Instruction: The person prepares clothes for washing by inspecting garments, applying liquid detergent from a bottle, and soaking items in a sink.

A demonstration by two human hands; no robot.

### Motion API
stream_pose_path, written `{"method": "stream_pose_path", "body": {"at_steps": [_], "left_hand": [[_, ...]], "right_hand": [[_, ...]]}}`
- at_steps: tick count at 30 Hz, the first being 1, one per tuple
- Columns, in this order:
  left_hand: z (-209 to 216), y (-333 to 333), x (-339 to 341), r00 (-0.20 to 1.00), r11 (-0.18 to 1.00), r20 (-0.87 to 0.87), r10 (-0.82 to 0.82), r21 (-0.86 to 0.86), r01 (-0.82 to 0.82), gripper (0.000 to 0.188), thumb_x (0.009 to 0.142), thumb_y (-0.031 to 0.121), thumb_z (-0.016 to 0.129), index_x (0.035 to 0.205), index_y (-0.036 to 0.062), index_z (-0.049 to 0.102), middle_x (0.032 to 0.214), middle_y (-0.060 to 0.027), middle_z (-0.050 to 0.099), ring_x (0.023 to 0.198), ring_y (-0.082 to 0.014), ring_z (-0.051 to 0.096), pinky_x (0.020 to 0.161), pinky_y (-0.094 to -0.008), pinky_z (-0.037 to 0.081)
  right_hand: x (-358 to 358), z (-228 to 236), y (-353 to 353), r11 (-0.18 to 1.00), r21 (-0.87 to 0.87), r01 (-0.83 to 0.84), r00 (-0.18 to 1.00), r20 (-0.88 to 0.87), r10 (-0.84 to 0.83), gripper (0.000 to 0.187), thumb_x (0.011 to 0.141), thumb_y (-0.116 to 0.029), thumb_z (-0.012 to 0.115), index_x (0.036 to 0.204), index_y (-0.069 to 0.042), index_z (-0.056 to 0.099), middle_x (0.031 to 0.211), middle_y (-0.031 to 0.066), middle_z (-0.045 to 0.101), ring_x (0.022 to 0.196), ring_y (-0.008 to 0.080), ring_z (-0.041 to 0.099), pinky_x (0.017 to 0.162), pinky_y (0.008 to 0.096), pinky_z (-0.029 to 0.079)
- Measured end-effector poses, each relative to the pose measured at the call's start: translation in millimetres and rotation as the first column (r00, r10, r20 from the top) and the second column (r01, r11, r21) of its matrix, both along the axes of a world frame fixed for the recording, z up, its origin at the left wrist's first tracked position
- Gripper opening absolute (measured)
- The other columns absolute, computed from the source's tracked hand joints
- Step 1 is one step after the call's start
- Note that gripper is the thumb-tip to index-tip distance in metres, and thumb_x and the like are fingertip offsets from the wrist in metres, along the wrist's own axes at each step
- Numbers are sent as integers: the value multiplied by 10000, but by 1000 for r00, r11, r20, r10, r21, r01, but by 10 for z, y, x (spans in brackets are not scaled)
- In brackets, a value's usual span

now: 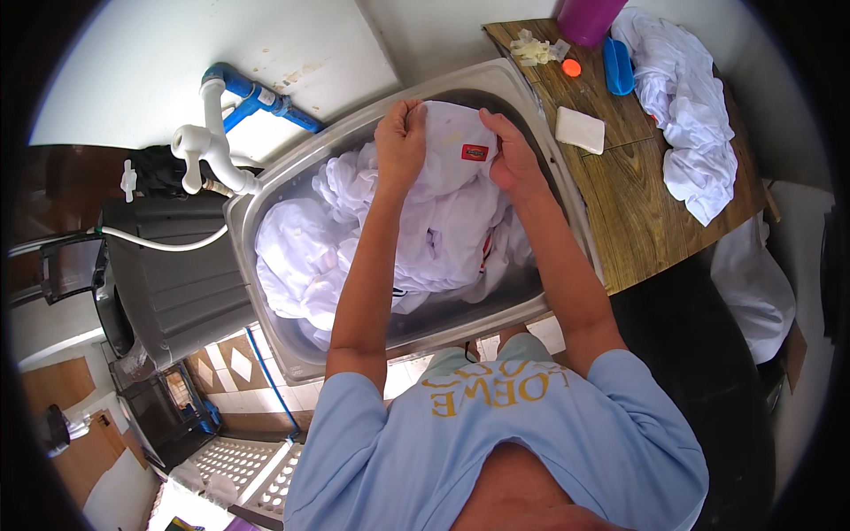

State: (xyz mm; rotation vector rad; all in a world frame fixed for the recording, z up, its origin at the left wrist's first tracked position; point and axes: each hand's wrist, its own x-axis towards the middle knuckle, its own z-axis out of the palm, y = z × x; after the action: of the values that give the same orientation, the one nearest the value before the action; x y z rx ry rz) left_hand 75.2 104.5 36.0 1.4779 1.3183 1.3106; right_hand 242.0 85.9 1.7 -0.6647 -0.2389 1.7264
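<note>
My left hand (pixel 400 146) is closed in a pinch on the upper edge of a white garment (pixel 449 133). Opposite it, my right hand (pixel 515 159) grips the garment's other side, thumb uppermost. Between the two hands the cloth is spread, showing a small red patch (pixel 475 152) with dark marking. Below lies a heap of wet-looking white laundry (pixel 301 248), filling much of a grey sink basin (pixel 567 190). The garment's lower part merges into that heap, so where it ends cannot be made out.
A white tap (pixel 199 146) on a blue pipe (pixel 257 93) stands left of the basin. On the wooden board (pixel 620 212) at right are a pale rectangular block (pixel 580 130), an orange cap (pixel 571 68), a blue scoop-shaped item (pixel 618 66), a purple container (pixel 589 19) and white cloth (pixel 686 106).
</note>
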Motion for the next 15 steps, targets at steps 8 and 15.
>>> {"method": "stream_pose_path", "body": {"at_steps": [8,15], "left_hand": [[-21,71,123,997,1000,-83,-3,-20,1,390,941,320,604,723,11,509,603,20,410,601,-86,339,527,-262,328],[-75,14,199,998,998,22,-55,-43,56,353,952,295,595,704,60,506,634,61,417,611,-41,352,518,-232,310]], "right_hand": [[-65,-73,18,992,-115,51,984,-164,-70,204,936,-195,582,1047,-26,601,1038,102,662,955,239,647,866,400,528],[-31,-80,53,994,-95,57,986,-150,-71,208,922,-227,608,999,-34,613,978,78,659,914,204,634,845,369,514]]}}
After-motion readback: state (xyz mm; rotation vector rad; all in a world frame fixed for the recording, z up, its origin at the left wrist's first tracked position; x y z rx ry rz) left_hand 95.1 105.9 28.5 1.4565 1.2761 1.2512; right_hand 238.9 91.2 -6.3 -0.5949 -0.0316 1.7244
